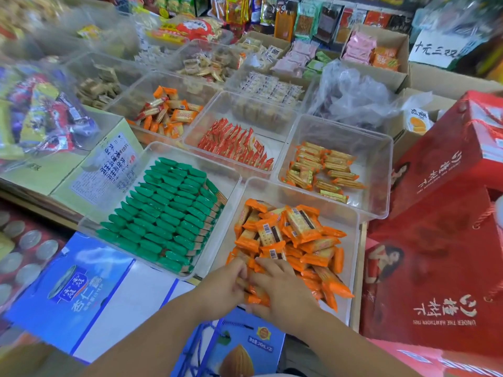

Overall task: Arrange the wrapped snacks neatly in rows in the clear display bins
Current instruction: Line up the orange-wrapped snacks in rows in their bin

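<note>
Green snacks at 9 o'clock of your working bin: set in tight rows, use as reference. Blue carton at 6 o'clock, below your forearms, reads "240mL×20".

Your left hand and right hand are pressed together at the near edge of the clear bin. Fingers of both curl round a cluster of orange snacks. The rest of the pile is loose, heaped from centre to 12 o'clock.

Handling, my read:
- Packets light, film wrap slick and crinkly.
- Cracker inside stiff but brittle.
- Grip by the long edges, several at once, flat side to flat side.
- Avoid the crimped ends. Go easy on the squeeze.

Barcodes show on a few; brand print too small to read.

Red box at 3 o'clock: "UNDER THE HAWTHORN TREE", upside down to you. Handwritten sign at 1 o'clock: "十元三双".
</note>
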The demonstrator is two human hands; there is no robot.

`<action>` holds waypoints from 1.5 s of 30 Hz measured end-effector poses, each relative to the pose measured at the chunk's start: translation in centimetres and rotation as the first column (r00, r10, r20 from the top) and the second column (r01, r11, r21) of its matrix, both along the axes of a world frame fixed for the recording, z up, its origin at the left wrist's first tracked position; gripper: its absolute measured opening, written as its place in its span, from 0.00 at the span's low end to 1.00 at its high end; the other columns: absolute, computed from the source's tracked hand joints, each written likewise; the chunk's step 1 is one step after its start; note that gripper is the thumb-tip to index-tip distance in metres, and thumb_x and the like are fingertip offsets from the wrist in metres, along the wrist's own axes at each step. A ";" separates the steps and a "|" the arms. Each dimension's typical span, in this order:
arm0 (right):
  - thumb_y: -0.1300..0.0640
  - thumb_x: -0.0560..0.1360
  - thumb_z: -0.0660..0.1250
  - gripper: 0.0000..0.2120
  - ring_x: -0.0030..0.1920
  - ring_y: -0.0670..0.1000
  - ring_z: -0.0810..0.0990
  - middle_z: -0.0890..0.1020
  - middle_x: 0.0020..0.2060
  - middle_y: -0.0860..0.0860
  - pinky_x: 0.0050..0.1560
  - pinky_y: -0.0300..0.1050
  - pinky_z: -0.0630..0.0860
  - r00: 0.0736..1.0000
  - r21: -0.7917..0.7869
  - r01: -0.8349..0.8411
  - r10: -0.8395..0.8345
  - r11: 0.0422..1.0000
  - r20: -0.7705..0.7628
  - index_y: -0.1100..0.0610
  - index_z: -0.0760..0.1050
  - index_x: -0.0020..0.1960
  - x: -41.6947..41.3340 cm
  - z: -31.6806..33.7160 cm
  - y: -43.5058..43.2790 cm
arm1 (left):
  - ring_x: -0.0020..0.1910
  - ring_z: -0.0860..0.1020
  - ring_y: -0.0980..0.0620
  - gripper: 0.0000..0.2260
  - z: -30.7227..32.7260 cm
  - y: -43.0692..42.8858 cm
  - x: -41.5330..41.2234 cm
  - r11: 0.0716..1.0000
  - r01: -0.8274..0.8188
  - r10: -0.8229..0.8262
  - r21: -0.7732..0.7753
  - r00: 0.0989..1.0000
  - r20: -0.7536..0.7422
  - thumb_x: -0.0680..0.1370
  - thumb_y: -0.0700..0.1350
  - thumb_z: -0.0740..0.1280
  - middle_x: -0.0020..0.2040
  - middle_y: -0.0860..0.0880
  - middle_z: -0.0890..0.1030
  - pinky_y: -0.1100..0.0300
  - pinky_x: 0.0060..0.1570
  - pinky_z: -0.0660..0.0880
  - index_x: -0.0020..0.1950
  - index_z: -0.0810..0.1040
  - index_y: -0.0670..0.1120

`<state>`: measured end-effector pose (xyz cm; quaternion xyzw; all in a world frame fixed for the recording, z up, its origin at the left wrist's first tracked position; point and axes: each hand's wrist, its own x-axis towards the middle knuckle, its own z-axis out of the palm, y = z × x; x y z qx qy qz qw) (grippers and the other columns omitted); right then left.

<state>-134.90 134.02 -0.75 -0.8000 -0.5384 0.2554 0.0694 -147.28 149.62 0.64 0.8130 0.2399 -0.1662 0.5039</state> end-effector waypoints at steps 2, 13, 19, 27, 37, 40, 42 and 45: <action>0.30 0.75 0.55 0.27 0.77 0.54 0.51 0.53 0.79 0.42 0.65 0.59 0.72 0.999 -0.018 -0.013 0.014 1.000 0.034 0.36 0.61 0.72 0.1 -0.1 -0.5 | 0.36 0.73 0.50 0.10 -0.4 -0.2 0.3 0.998 0.023 -0.021 0.053 0.999 -0.049 0.75 0.44 0.63 0.43 0.47 0.79 0.51 0.40 0.73 0.49 0.67 0.57; 0.52 0.78 0.64 0.16 0.56 0.52 0.77 0.70 0.66 0.47 0.47 0.43 0.77 0.973 0.102 0.193 -0.203 0.976 0.106 0.43 0.70 0.65 1.7 0.9 -1.2 | 0.65 0.72 0.54 0.18 -2.5 -1.8 -0.7 0.911 0.180 -0.197 0.371 0.980 0.010 0.83 0.55 0.60 0.67 0.56 0.74 0.56 0.64 0.70 0.73 0.71 0.59; 0.45 0.73 0.73 0.14 0.49 0.43 0.77 0.77 0.51 0.43 0.46 0.41 0.76 0.907 0.422 0.407 -0.415 0.810 -0.078 0.45 0.76 0.56 6.3 6.0 -1.5 | 0.60 0.74 0.52 0.17 -2.1 -1.5 0.9 0.908 0.246 -0.220 0.338 0.969 -0.114 0.81 0.58 0.63 0.65 0.54 0.71 0.54 0.61 0.72 0.68 0.74 0.57; 0.52 0.75 0.71 0.33 0.76 0.61 0.60 0.59 0.77 0.58 0.72 0.57 0.65 0.825 0.088 0.531 -0.538 0.843 0.175 0.45 0.62 0.78 11.6 4.9 -2.3 | 0.59 0.74 0.50 0.20 -2.1 -0.8 3.7 0.880 0.348 -0.268 0.323 0.925 -0.268 0.77 0.57 0.71 0.64 0.51 0.73 0.58 0.57 0.71 0.67 0.75 0.56; 0.56 0.72 0.74 0.20 0.68 0.57 0.72 0.75 0.66 0.51 0.63 0.58 0.74 0.941 0.404 0.255 -0.322 0.879 0.106 0.51 0.79 0.64 3.5 2.9 -3.5 | 0.63 0.73 0.49 0.16 -0.5 1.6 2.4 0.884 0.359 -0.323 0.299 0.932 -0.166 0.81 0.40 0.64 0.64 0.51 0.73 0.59 0.61 0.68 0.65 0.79 0.55; 0.56 0.77 0.68 0.17 0.62 0.50 0.77 0.78 0.63 0.46 0.57 0.39 0.73 0.977 0.338 0.211 -0.206 0.917 -0.049 0.49 0.77 0.66 2.1 2.4 -2.7 | 0.62 0.73 0.54 0.18 1.0 2.3 1.3 0.887 0.334 -0.327 0.319 0.942 -0.078 0.81 0.39 0.64 0.63 0.54 0.74 0.68 0.54 0.66 0.65 0.79 0.57; 0.55 0.79 0.64 0.18 0.60 0.48 0.76 0.77 0.62 0.45 0.55 0.34 0.71 0.978 0.282 0.161 -0.115 0.946 -0.175 0.46 0.74 0.69 1.5 1.9 -1.3 | 0.61 0.73 0.56 0.19 2.0 2.6 0.3 0.893 0.297 -0.307 0.337 0.951 -0.023 0.81 0.39 0.64 0.62 0.56 0.74 0.64 0.57 0.69 0.66 0.78 0.59; 0.52 0.81 0.62 0.22 0.65 0.49 0.72 0.74 0.68 0.47 0.62 0.42 0.71 0.970 0.200 0.046 0.004 0.979 -0.242 0.47 0.67 0.75 0.7 0.9 1.6 | 0.58 0.73 0.57 0.19 3.5 3.3 -1.4 0.914 0.204 -0.246 0.351 0.966 0.077 0.80 0.36 0.65 0.58 0.55 0.75 0.64 0.58 0.69 0.66 0.79 0.56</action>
